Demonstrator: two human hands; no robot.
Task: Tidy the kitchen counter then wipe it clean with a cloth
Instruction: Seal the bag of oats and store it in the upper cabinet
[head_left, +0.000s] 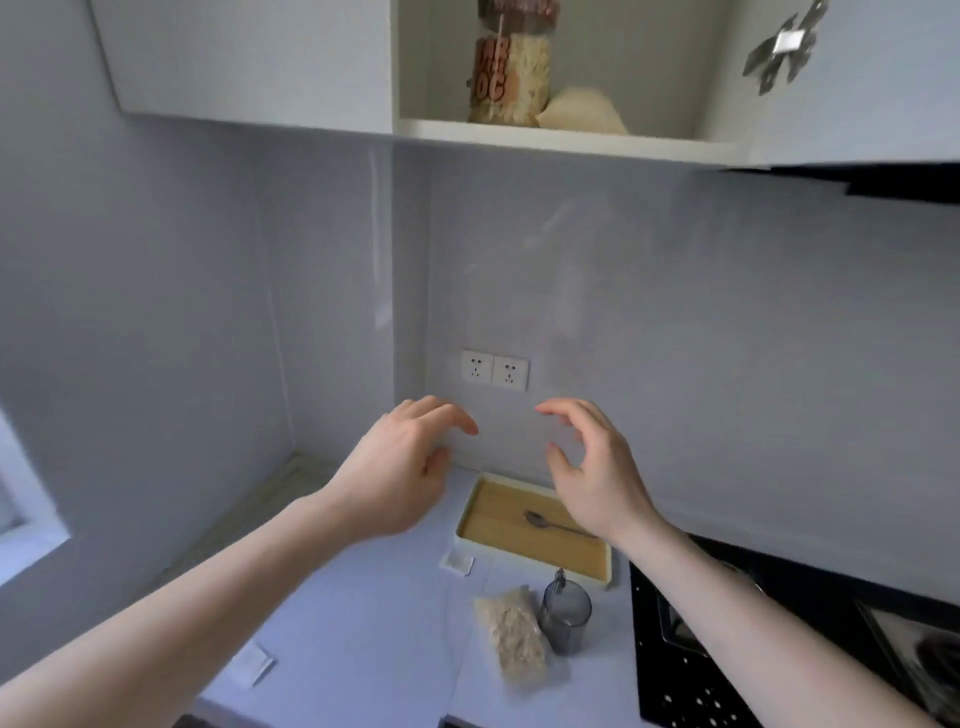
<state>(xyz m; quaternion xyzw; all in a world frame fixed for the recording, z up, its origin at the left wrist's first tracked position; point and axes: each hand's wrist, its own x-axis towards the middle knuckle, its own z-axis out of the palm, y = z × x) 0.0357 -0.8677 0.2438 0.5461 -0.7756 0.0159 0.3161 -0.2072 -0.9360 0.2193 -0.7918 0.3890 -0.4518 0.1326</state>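
Nearest, on the pale tabletop (363, 623), lie a small white packet (253, 666), a clear bag of oats (511, 634) and, touching it, a grey measuring cup (566, 616). Behind them sits a tray (483, 499) with a spoon (550, 524) in it. Above, the left hand (400, 467) and right hand (597, 478) hover with fingers loosely curled, holding nothing. Farther up, an open cupboard (561, 137) holds a cereal jar (511, 67).
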